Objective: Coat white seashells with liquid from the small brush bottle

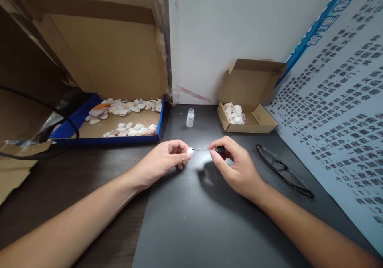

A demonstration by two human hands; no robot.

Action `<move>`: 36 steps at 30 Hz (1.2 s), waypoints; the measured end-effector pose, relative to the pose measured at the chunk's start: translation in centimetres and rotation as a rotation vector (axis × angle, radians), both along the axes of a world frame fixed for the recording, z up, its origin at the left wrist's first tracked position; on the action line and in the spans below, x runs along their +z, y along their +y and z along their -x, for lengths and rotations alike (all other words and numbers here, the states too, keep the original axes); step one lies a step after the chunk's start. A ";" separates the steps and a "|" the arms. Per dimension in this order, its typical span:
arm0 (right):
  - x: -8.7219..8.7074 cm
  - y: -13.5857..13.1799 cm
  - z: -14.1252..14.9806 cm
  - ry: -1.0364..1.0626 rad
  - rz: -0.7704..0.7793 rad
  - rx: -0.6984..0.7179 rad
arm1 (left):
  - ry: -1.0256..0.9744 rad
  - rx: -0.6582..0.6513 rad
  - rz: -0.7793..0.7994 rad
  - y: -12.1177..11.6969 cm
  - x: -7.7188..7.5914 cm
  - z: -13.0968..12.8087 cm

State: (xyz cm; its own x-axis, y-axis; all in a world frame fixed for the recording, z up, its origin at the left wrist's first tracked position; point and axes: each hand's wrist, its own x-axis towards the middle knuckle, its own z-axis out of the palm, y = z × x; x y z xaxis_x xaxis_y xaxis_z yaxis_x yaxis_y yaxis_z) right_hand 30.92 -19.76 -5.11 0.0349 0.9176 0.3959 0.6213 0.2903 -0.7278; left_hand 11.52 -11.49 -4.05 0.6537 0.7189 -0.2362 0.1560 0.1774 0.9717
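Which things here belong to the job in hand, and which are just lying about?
Job, judging by the hands:
white piece, left hand
black-handled applicator, right hand
open bottle
boxed shells, probably

Apparently lying about:
eyeglasses
black cable

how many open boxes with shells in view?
2: a blue-sided box at left, and a smaller brown box beyond the right hand.

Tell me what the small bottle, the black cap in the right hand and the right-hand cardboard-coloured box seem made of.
Small bottle: probably clear, glossy glass, since its neck is see-through with bright edges; clear plastic is possible.
Black cap: likely hard plastic, going by its uniform black; finish unclear.
Right-hand box: matte brown cardboard, shown by its folded flaps.
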 end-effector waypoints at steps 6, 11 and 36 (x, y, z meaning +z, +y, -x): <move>0.2 0.0 0.0 -0.053 -0.079 0.007 | 0.035 -0.043 -0.074 0.0 -0.1 0.0; 0.4 -0.1 0.1 -0.099 -0.102 0.039 | 0.061 -0.063 -0.134 0.0 -0.5 0.1; 0.7 -0.1 -0.2 -0.171 -0.174 0.084 | 0.067 -0.111 -0.216 -0.4 -0.3 0.1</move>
State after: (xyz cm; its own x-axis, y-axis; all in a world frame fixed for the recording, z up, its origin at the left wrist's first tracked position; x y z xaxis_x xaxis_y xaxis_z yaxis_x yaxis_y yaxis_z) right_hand 31.11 -19.90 -4.40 -0.1199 0.8318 0.5419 0.6997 0.4581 -0.5483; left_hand 11.45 -11.91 -4.37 0.7193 0.6824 -0.1300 0.2281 -0.0553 0.9721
